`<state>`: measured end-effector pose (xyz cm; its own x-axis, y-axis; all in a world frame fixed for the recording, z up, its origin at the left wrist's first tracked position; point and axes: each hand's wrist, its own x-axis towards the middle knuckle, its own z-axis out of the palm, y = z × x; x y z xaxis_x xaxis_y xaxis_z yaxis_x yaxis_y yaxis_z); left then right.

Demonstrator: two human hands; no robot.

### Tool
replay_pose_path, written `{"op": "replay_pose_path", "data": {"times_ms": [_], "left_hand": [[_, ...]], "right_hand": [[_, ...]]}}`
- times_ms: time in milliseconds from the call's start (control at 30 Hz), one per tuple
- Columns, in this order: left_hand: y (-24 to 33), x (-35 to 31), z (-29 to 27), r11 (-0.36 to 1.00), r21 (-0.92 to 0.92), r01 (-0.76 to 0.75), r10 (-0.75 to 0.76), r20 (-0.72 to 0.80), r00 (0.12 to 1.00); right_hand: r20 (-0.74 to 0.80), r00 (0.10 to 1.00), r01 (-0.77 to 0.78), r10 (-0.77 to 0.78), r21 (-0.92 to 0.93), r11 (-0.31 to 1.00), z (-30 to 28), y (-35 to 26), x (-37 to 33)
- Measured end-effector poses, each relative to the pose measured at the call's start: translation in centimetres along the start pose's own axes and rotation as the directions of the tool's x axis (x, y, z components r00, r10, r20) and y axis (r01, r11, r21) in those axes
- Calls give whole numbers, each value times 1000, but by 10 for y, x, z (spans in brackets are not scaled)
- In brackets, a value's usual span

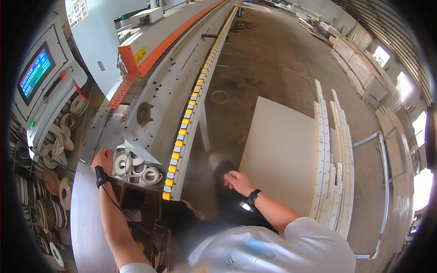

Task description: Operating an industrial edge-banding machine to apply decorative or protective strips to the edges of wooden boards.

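Observation:
My left hand (104,160) rests at the near end of a long machine (168,86), beside a compartment with rolls of white edge-banding tape (123,163). Its back faces up and its fingertips are hidden, so I cannot make out whether it grips anything. A black device is strapped at that wrist, with a cable running from it. Out to the right of the roller rail (180,137), my right hand (238,182) hangs in front of my body. The fingers are loosely bent and slightly apart, with nothing visible in them. A dark watch (254,195) circles the right wrist.
A control panel with a lit screen (35,73) stands at the left, above stacked tape rolls (48,214). Right of me are a large pale board (277,141), stacks of white-edged strips (321,168) and a metal frame (386,182). Crated panels (359,68) stand farther back.

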<state>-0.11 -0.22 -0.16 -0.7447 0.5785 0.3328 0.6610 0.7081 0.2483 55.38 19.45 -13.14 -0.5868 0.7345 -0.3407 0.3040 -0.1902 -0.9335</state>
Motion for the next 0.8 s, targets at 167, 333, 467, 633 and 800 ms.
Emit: {"op": "replay_pose_path", "data": {"times_ms": [167,333,467,633,800], "left_hand": [[-1,1,3,1000,13,-18,18,-22,1000],[-3,1,6,999,22,-24,25,-38,999],[-5,1,6,1000,20,-23,24,-34,999],[-6,2,5,999,29,-22,22,-12,1000],[-1,2,5,997,74,-30,32,-29,999]], "right_hand": [[7,1000,-14,14,27,1000,-3,6,2],[11,1000,-13,13,24,1000,-3,8,5],[10,1000,-13,12,32,999,-4,10,4],[5,1000,-4,4,33,999,-4,12,5],[13,1000,-2,1,47,999,-6,13,6]]}}
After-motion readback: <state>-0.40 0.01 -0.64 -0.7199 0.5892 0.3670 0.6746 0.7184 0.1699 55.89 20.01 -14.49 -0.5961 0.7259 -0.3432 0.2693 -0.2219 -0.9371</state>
